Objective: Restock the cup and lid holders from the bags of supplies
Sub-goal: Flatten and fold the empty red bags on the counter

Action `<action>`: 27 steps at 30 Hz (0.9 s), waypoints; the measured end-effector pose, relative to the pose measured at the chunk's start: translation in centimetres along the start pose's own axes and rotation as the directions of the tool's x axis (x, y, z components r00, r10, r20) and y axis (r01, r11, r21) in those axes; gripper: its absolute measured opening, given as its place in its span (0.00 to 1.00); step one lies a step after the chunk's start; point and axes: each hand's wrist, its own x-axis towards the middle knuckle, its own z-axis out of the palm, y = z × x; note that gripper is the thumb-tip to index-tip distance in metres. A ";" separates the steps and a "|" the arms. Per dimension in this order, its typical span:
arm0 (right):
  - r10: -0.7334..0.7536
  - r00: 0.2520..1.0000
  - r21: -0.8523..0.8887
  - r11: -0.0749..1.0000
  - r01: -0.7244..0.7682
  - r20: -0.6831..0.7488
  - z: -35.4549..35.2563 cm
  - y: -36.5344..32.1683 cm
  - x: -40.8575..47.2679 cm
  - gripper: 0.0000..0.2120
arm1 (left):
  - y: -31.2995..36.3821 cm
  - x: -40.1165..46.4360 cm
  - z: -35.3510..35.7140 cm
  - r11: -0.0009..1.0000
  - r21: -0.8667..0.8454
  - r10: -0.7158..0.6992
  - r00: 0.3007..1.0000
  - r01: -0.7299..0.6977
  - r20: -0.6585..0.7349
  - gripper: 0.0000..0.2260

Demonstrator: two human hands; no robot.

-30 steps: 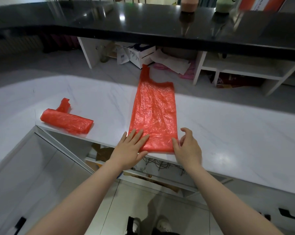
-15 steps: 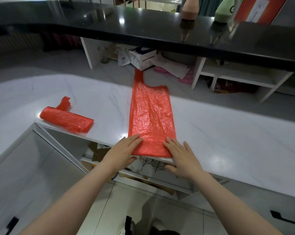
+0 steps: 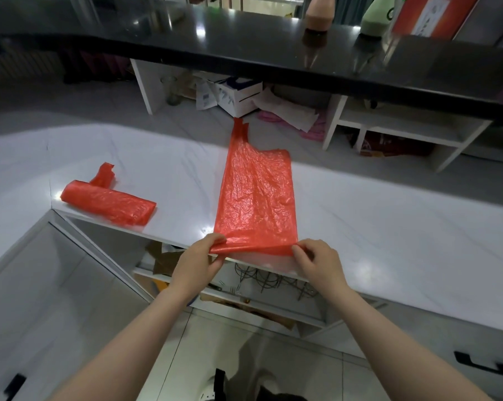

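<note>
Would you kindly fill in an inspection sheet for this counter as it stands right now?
Surface: white marble-look counter, glossy, with light glare.
Job's things: flat red bag lying lengthwise, near edge lifted; rolled red bag to its left near the corner. No cups or lids seen.
Clutter: white box and loose papers under the black upper counter.
Grippers: left hand and right hand each pinch a near corner of the flat bag.
Cables: nothing seen.
Surroundings: wire rack on the shelf below; two bottles on the black counter.
</note>
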 end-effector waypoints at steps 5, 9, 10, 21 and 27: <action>0.175 0.984 0.099 0.980 -0.171 -0.028 0.8 -0.3 1.4 0.13 | 1.2 0.9 -0.6 0.959 -0.231 -0.189 0.978 0.165 -0.086 0.06; 0.220 0.971 0.000 0.975 -0.221 -0.097 1.3 -0.1 2.1 0.16 | 1.2 1.5 -0.5 0.947 -0.205 -0.265 0.962 0.248 -0.061 0.06; 0.229 0.969 -0.019 0.973 -0.232 -0.096 1.4 -0.1 2.2 0.16 | 1.2 1.6 -0.5 0.942 -0.202 -0.287 0.956 0.268 -0.069 0.08; 0.304 0.947 -0.154 0.935 -0.318 -0.106 1.7 -0.3 3.1 0.09 | 1.3 1.2 0.5 0.875 0.420 0.308 0.946 -0.241 -0.098 0.25; 0.328 0.937 -0.256 0.901 -0.349 -0.124 1.3 -0.7 3.7 0.18 | -0.7 0.6 1.4 0.819 0.466 0.244 0.939 -0.334 0.243 0.27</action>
